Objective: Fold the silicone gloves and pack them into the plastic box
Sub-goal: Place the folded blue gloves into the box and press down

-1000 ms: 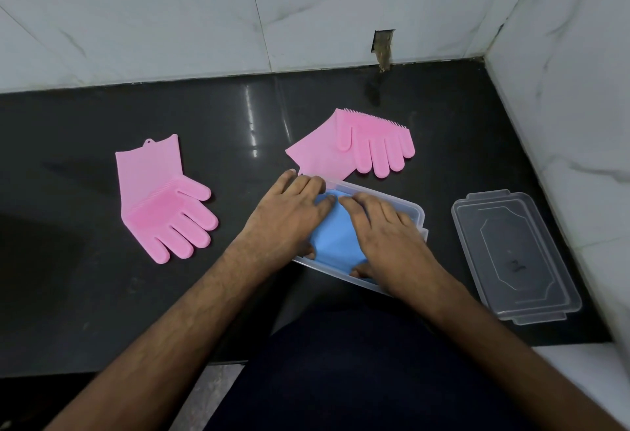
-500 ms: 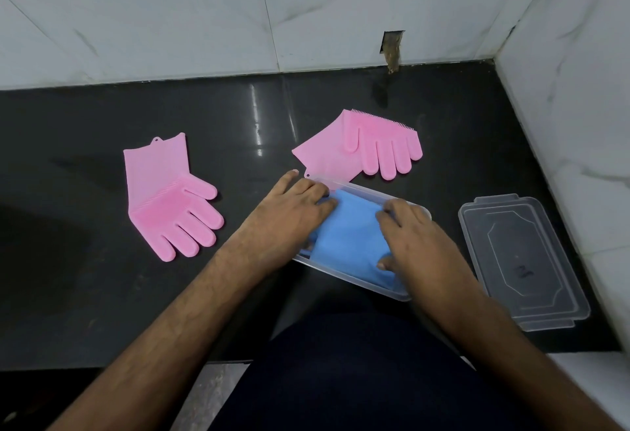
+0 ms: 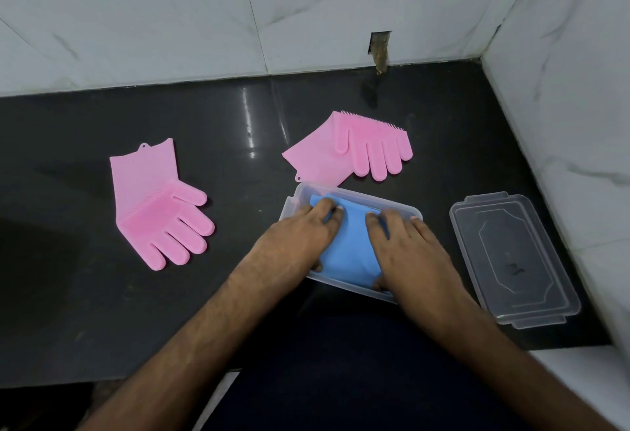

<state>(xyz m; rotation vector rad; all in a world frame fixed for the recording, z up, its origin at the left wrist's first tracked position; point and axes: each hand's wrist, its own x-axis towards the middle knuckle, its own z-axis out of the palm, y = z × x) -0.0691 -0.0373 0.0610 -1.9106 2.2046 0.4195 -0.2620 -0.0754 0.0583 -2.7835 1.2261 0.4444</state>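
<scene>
Both palms flat, fingers nearly straight: left hand (image 3: 296,237) and right hand (image 3: 411,249) pressing folded blue glove (image 3: 347,249) into clear plastic box (image 3: 358,197), near centre. Press evenly toward corners, keeping folds below rim.

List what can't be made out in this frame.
Head view only:
- How many blue gloves are in the box: both hands cover the pile.
- Thumbs of the left hand and right hand: tucked under the palms.
- The dark mark on the lid: too small.
</scene>
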